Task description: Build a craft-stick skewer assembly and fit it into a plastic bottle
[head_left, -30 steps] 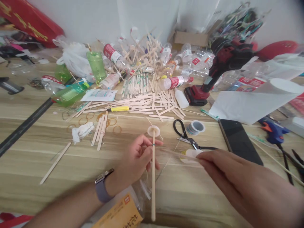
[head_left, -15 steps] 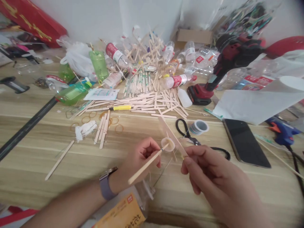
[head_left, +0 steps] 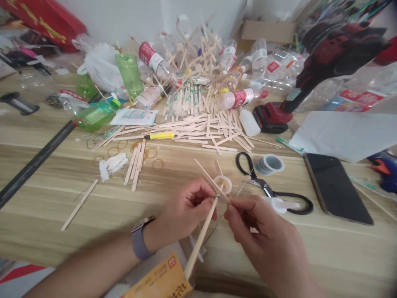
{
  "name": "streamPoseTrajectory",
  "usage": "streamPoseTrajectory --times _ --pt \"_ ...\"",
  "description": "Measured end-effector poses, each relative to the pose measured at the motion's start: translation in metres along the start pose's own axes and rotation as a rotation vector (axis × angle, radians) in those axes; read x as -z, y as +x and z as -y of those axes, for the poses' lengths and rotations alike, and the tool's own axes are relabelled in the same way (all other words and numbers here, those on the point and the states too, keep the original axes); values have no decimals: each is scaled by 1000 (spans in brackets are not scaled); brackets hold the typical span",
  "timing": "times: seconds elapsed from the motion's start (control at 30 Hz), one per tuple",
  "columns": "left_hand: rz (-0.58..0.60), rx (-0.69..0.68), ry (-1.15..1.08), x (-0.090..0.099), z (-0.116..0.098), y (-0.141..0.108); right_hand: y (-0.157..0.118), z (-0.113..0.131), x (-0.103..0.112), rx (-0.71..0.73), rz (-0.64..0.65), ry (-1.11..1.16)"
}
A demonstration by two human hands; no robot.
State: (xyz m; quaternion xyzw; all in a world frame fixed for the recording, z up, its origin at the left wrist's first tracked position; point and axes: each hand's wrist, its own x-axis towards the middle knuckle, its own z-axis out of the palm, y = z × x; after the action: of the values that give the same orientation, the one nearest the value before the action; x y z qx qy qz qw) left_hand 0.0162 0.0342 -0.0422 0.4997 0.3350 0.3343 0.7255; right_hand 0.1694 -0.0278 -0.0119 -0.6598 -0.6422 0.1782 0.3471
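My left hand [head_left: 195, 203] is closed in a pinch on a wooden craft stick [head_left: 198, 242], close to its upper end. That stick slants down over an orange package. By the left fingertips sits a round translucent plastic cap [head_left: 228, 185] with wood against it. My right hand [head_left: 263, 234] pinches the near end of a second craft stick [head_left: 207, 175], which points up and left, crossing in front of the cap. How the pieces are joined cannot be made out. Right of the hands lie black-handled scissors [head_left: 263, 186] and a spool [head_left: 270, 164].
A pile of craft sticks [head_left: 192, 128], a yellow-handled tool [head_left: 161, 135] and plastic bottles [head_left: 242, 98] lie farther back. At right are a phone [head_left: 338, 188] and a red-black power tool [head_left: 313, 78]. Rubber bands [head_left: 158, 165] lie left; the orange package [head_left: 161, 277] is below my hands.
My right hand has moved left, closer to my left hand, and its stick has turned edge-on. The left-hand stick has swung steeper. A white piece by the scissors has come into view.
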Motion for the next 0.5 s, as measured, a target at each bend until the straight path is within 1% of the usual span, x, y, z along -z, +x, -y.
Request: streamPoseTrajectory --times 0.2,0.3,0.4,0.5 --pt "-9 32 5 -1 -6 -1 0 0 -1 -3 -2 3" --pt "6 19 -9 -2 -8 -1 -1 0 -2 -3 2 6" --pt "10 12 -21 -3 -10 -1 -1 -2 -3 22 -10 -16" --pt "6 12 -26 -3 -10 0 -2 -4 -5 58 -49 -26"
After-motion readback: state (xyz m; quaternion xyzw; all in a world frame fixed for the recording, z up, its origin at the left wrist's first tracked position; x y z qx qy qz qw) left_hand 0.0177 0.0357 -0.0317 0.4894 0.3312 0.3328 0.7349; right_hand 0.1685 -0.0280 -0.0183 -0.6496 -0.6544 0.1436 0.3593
